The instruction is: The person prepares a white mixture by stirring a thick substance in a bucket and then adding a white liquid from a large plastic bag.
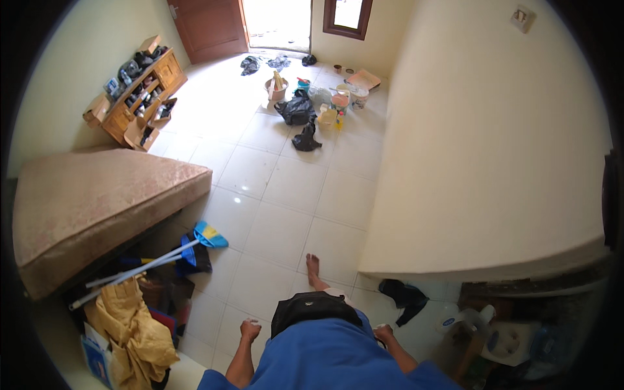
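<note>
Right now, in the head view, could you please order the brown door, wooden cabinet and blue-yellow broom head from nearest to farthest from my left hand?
1. Blue-yellow broom head: ahead, slightly left.
2. Wooden cabinet: farther ahead, along left wall.
3. Brown door: far end, beside doorway.

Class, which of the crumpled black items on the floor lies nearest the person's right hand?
The crumpled black item by the cream wall, just ahead of the right hand; the other black bundles lie farther, toward the doorway.

The tiled floor (279,224) looks glossy, the cabinet (170,69) wooden.
</note>
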`<state>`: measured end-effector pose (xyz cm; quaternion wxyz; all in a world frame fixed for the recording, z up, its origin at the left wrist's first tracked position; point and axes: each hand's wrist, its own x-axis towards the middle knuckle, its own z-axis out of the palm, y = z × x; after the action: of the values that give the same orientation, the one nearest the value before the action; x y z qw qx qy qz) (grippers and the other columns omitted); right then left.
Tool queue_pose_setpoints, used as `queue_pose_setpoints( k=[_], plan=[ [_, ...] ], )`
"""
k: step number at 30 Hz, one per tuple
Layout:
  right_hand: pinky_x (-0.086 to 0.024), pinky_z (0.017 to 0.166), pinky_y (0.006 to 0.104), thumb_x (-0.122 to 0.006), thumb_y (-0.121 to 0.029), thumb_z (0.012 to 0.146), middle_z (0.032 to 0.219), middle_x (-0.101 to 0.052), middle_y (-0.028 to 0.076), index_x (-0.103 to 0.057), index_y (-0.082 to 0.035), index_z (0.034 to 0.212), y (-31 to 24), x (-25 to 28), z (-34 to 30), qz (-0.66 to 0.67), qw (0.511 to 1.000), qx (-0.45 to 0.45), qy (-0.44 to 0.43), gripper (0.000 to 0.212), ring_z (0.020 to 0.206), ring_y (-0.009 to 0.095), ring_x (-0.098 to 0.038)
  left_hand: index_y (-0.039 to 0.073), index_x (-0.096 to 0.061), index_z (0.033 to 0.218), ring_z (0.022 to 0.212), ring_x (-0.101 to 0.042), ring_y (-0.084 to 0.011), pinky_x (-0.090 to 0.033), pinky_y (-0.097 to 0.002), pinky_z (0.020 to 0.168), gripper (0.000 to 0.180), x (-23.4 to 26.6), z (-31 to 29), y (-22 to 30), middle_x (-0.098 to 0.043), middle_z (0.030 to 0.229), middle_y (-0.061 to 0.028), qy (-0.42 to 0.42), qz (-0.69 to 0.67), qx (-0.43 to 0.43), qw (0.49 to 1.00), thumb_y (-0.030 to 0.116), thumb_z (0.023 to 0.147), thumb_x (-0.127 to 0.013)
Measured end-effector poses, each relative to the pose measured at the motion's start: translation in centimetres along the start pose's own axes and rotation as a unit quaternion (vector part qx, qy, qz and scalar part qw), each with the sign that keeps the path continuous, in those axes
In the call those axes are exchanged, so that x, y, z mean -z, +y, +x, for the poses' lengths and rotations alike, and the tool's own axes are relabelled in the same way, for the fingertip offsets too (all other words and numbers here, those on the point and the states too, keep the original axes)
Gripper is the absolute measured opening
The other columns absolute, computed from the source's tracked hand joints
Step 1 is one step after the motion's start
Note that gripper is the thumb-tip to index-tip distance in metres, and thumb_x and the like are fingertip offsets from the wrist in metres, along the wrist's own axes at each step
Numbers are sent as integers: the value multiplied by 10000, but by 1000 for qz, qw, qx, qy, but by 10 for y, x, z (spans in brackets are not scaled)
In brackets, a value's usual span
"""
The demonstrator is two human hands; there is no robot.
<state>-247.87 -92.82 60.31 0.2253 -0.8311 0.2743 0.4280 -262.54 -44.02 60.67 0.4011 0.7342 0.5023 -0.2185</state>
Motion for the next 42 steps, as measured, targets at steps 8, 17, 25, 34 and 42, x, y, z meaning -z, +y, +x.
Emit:
queue_pose_setpoints(
  k=[8, 17, 25, 34, 42],
  plan=[
    [-481, 550, 318, -691, -196, 706, 721, -603, 127, -555, 32, 971, -190, 56, 144, -71, 983, 154, 65, 375, 614, 204, -578, -4, -616, 914, 569, -618, -162, -486, -280, 482, 250, 76, 60, 93, -639, 674, -104, 37, -115, 43, 992, 82, 692, -693],
    [-489, 730, 327, -689, -230, 709, 900, -632, 181, -579, -14, 1048, -478, 90, 143, -61, 943, 326, 41, 417, 832, 270, -621, 3, -626, 840, 574, -623, -145, -489, -261, 470, 189, 133, 118, 149, -640, 670, -100, -10, -163, 73, 984, 129, 713, -689],
    [-506, 611, 342, -658, -218, 691, 739, -640, 153, -633, -15, 733, -530, 48, 165, -236, 939, 244, 52, 209, 690, 268, -633, -36, -628, 693, 514, -606, -193, -475, -304, 432, 206, 212, 241, 202, -621, 621, -127, -46, 66, 46, 996, 160, 693, -691],
    [-498, 500, 308, -681, -188, 697, 681, -628, 123, -630, 26, 771, -682, 4, 93, -72, 995, 55, -44, 232, 583, 190, -617, 22, -617, 621, 563, -586, -152, -459, -303, 555, 181, 393, 466, 296, -617, 595, -77, 61, -98, -81, 990, 185, 698, -639],
    [-468, 445, 292, -613, -193, 782, 716, -619, 80, -591, -26, 918, -873, 0, 185, 230, 972, 40, 9, 217, 556, 173, -606, 8, -591, 817, 553, -542, -101, -443, -228, 474, 165, 477, 566, 448, -583, 653, -48, -21, -177, -52, 983, 169, 786, -599]
  ],
)
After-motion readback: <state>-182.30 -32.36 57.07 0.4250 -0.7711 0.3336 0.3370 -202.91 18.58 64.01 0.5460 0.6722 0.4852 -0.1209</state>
